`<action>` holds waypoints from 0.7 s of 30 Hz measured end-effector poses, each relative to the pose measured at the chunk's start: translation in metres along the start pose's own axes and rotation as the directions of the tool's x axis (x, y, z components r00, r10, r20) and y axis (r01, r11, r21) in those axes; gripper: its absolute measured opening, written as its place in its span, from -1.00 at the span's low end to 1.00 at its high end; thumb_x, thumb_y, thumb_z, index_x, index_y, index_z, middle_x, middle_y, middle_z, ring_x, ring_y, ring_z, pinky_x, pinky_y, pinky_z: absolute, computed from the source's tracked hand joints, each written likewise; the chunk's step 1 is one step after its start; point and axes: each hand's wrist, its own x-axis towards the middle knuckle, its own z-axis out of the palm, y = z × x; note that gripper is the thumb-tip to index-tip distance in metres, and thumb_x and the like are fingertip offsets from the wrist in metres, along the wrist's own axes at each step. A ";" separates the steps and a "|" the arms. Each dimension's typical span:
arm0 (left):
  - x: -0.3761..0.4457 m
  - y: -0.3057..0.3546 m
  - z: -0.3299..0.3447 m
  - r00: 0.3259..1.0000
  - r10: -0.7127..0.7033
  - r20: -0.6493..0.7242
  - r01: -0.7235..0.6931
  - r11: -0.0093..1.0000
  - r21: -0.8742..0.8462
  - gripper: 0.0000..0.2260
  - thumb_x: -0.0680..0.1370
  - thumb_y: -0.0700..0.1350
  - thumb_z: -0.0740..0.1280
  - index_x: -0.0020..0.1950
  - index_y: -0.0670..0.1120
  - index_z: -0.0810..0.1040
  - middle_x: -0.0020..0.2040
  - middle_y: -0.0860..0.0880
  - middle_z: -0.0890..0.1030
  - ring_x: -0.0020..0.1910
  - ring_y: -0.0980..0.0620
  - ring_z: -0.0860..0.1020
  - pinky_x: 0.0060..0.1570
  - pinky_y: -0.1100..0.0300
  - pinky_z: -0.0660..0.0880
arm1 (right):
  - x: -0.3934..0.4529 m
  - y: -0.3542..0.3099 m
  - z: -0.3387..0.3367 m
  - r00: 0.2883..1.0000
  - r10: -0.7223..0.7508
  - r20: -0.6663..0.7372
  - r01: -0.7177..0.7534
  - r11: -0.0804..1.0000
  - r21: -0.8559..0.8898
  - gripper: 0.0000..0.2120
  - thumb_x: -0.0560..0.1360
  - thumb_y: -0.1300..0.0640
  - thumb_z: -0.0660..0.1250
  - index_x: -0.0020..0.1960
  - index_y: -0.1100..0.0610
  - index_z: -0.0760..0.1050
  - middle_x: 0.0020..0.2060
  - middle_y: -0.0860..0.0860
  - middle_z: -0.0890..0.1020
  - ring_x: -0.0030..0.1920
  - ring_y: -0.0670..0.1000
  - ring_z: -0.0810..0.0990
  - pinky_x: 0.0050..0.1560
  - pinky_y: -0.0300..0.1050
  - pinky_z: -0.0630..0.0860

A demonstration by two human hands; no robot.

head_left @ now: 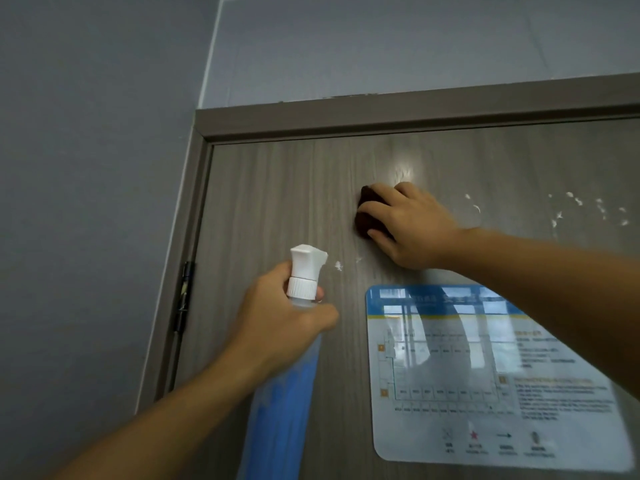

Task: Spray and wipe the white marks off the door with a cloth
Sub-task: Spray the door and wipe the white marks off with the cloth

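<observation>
You are pressing a dark cloth (367, 211) flat against the upper part of the grey wood-grain door (277, 202) with your right hand (412, 225), fingers curled over its top and thumb hooked under its lower edge, so the hand is gripping the cloth while it is bearing on the panel. Your left hand (277, 320) is wrapping around the neck of the spray bottle (287, 368), just below its white nozzle (306, 268), and the bottle's long axis is running up and slightly right, with the spout pointing toward the door. The remaining white marks are lying in two places. A small pair (341, 265) is sitting just beside the nozzle, below and to the left of the cloth, between your two hands. A larger scatter (585, 209) is trailing off to the right at about the cloth's height, beyond your right wrist, stretched roughly sideways across the panel. The stretch directly above the cloth is looking glossy, possibly wet. Judging from this, the small pair is the nearer target: the cloth hand is needing only a short diagonal sweep down and left, while the right-hand scatter is calling for a longer pass the opposite way. A laminated floor-plan notice (485, 372) is hanging below your right forearm, so you are working just above its top edge.
</observation>
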 end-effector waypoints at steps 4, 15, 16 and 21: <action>0.003 0.007 -0.004 1.000 0.019 -0.024 -0.020 0.999 -0.049 -0.72 0.29 -0.08 0.51 -0.03 -0.08 0.64 -0.16 -0.11 0.67 -0.17 -0.13 0.66 -0.18 0.02 0.64 | -0.001 -0.004 -0.001 1.000 0.029 0.010 -0.029 1.000 0.003 -0.52 0.63 -0.14 0.24 0.50 -0.03 0.37 0.48 0.09 0.35 0.30 0.22 0.42 0.32 0.14 0.41; 0.004 0.011 -0.005 0.999 0.019 0.039 -0.020 1.000 0.006 -0.77 0.37 -0.20 0.57 -0.03 -0.07 0.62 -0.16 -0.06 0.66 -0.22 0.01 0.63 -0.22 0.20 0.58 | -0.007 -0.010 0.000 0.995 0.097 0.033 -0.099 0.994 0.043 -0.52 0.65 -0.14 0.22 0.53 -0.03 0.32 0.56 0.11 0.25 0.39 0.24 0.35 0.38 0.16 0.37; 0.003 0.009 -0.007 0.999 0.023 0.042 -0.024 1.000 0.018 -0.79 0.40 -0.24 0.56 -0.03 -0.08 0.62 -0.17 -0.05 0.66 -0.24 0.01 0.63 -0.24 0.22 0.58 | -0.006 -0.010 0.000 0.995 0.099 0.033 -0.100 0.994 0.041 -0.52 0.65 -0.14 0.21 0.53 -0.03 0.32 0.56 0.11 0.25 0.39 0.24 0.36 0.38 0.15 0.37; -0.004 -0.004 -0.023 0.999 -0.028 0.022 0.027 0.998 0.056 -0.82 0.40 -0.23 0.56 -0.07 -0.08 0.63 -0.22 -0.03 0.66 -0.29 -0.03 0.61 -0.24 0.14 0.56 | -0.006 -0.012 0.001 0.994 0.110 0.026 -0.111 0.993 0.043 -0.53 0.65 -0.14 0.21 0.51 -0.02 0.34 0.55 0.10 0.25 0.38 0.23 0.36 0.37 0.16 0.39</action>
